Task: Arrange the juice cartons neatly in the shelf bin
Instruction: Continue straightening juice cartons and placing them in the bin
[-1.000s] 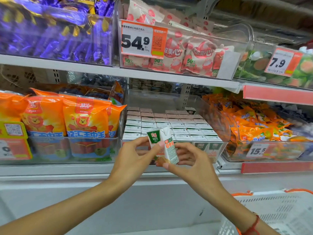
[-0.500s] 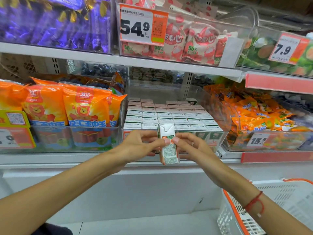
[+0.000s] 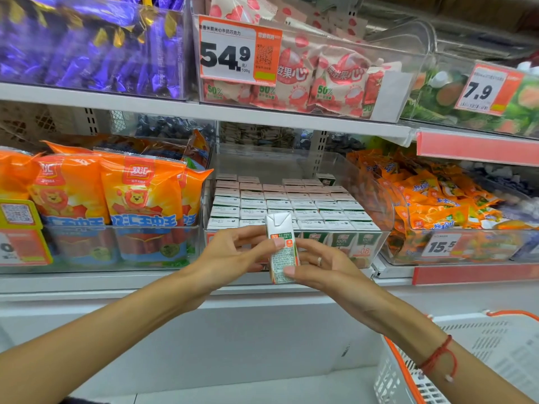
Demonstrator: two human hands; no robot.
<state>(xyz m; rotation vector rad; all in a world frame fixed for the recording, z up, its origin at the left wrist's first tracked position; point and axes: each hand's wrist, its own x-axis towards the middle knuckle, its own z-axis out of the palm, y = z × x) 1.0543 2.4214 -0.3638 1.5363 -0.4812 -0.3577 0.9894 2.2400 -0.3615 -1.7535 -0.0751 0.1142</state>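
Carton (image 3: 282,247): upright, frame centre, apparently before the clear bin (image 3: 385,217).
Left hand (image 3: 233,258): pinching the carton.
Right hand (image 3: 323,271): pinching the carton.

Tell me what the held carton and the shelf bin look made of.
Juice carton: apparently coated paperboard, matte white, with a folded gable top and printed panel. Shelf bin: clear rigid plastic, glossy; the cartons show through its walls.
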